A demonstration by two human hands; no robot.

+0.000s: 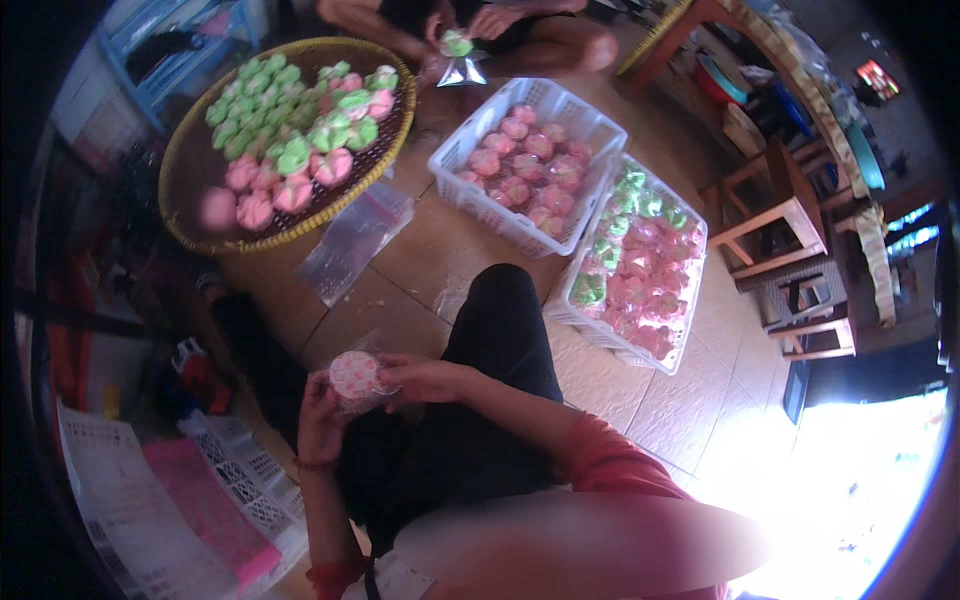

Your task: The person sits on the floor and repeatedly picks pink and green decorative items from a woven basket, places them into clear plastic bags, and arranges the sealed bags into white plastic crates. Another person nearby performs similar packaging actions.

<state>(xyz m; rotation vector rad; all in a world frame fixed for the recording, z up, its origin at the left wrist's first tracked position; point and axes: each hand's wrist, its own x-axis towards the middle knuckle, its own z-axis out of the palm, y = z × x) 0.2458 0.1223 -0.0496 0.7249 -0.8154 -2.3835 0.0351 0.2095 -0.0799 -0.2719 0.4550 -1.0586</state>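
Above my lap I hold a round pink-and-white bun [355,376] in clear plastic wrap. My left hand [319,412] closes on its left side, fingers curled at the edge. From the right, my right hand [420,379] grips the wrap and the bun's edge. A patterned pale face of the bun points up; its other side is hidden. Ahead on the tiled floor lie flat clear plastic bags [352,240]. At the front left, a round woven tray [180,160] bears green and pink flower-shaped buns [293,190], which look unwrapped.
Two white plastic baskets, one farther [437,160] and one nearer [572,312], hold wrapped buns ahead right. Opposite, another person's hands [490,22] hold a green bun with plastic. Wooden stools [775,215] stand at right; a white crate [240,465] lies at left.
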